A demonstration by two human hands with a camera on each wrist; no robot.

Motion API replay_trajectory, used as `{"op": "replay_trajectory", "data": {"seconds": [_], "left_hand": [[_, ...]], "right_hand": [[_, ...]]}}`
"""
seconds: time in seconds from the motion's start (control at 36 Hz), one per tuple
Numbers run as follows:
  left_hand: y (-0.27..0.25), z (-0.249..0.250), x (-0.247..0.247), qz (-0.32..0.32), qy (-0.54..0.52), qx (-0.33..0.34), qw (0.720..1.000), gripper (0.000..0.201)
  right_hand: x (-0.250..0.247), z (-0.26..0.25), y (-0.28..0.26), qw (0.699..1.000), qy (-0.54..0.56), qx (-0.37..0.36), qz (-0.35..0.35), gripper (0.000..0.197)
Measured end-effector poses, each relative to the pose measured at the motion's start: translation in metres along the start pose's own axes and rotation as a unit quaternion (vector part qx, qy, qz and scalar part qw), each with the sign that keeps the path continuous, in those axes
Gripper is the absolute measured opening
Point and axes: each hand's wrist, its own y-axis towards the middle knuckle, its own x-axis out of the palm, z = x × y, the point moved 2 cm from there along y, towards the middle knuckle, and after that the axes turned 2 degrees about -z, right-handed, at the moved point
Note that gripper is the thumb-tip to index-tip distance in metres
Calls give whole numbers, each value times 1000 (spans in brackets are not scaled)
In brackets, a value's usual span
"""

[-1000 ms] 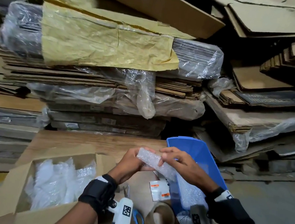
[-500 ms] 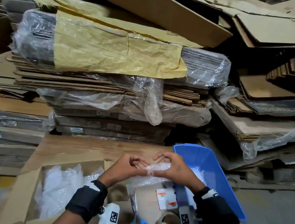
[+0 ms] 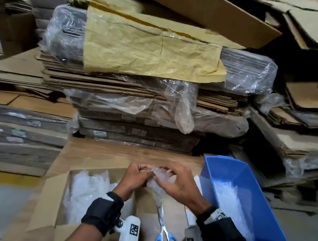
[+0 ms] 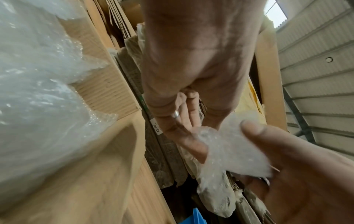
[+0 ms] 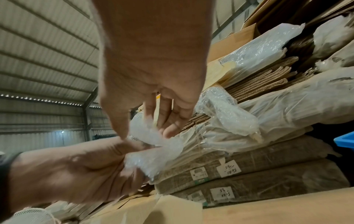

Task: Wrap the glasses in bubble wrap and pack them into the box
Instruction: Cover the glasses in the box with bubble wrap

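A small bundle of bubble wrap (image 3: pixel 158 176) is held between both hands above the table, just right of the open cardboard box (image 3: pixel 55 191). My left hand (image 3: pixel 137 177) grips its left end with curled fingers, and my right hand (image 3: pixel 178 184) pinches the wrap at its top. The wrist views show the bubble wrap (image 4: pixel 229 153) crumpled between thumbs and fingers, and the same wrap (image 5: pixel 153 150) bunched against the left palm. Whatever is inside the wrap is hidden. White wrapped bundles (image 3: pixel 88 193) lie inside the box.
A blue plastic bin (image 3: pixel 245 191) holding bubble wrap stands at the right. Blue-handled scissors (image 3: pixel 166 238) lie on the table below my hands. A white card (image 3: pixel 191 215) lies beside my right wrist. Stacks of flattened cardboard (image 3: pixel 136 102) wrapped in plastic rise behind the table.
The hands have drawn together and shifted left toward the box. The long roll of bubble wrap that stretched toward the bin is now gathered into a small bundle.
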Motion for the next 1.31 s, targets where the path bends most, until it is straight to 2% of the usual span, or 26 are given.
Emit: {"op": "replay_trajectory", "data": {"seconds": [0.06,0.11,0.28,0.31,0.36,0.39,0.47,0.53,0.61,0.67,0.72,0.78,0.86,0.94,1.0,1.06,1.14,1.22,1.31], "left_hand": [[0,-3,-8,18,-17,4,1000,22],[0,-7,-15,36,-34,2,999,21],[-5,-19,-32,28,-86,-21,996,19],[-6,-19,-34,29,-101,-23,994,19],[-9,-18,-39,29,-133,-20,991,20],[-10,-18,-43,26,-148,-19,988,20],[-14,-15,-57,19,-161,-12,987,19],[-16,-13,-68,33,-137,-7,990,19],[-19,-16,-89,87,-94,1,992,28],[-19,-23,-105,127,-54,5,990,36],[-19,-30,-118,147,10,13,989,34],[-21,-34,-125,151,69,22,986,29],[-25,-38,-128,143,125,33,981,27],[-30,-41,-128,140,180,42,973,20],[-33,-40,-128,116,205,49,971,23],[-36,-39,-127,89,227,60,968,30],[-36,-43,-127,78,300,78,948,35],[-35,-51,-127,50,345,64,935,43],[-34,-56,-123,19,384,35,922,50]], "right_hand": [[11,-2,-3,999,28,3,-25,26],[19,0,-4,996,76,27,-44,21],[39,14,8,976,153,152,-14,21],[43,17,10,971,159,178,-6,28],[51,23,13,957,174,231,1,47],[55,24,14,946,199,254,-7,50],[68,20,23,909,299,286,-44,40],[74,14,31,915,295,271,-55,37],[82,3,44,943,241,220,-66,31],[89,-6,51,973,164,146,-76,28],[99,-14,57,993,51,45,-93,25],[112,-20,61,989,-34,-30,-143,21],[135,-26,63,956,-159,-92,-230,20],[152,-27,63,924,-235,-87,-289,26],[159,-25,63,917,-238,-64,-315,25],[162,-25,63,918,-220,-55,-325,25],[162,-24,60,910,-206,-40,-357,37],[158,-23,56,920,-177,-29,-347,45],[159,-17,57,935,-162,10,-314,32]]}}
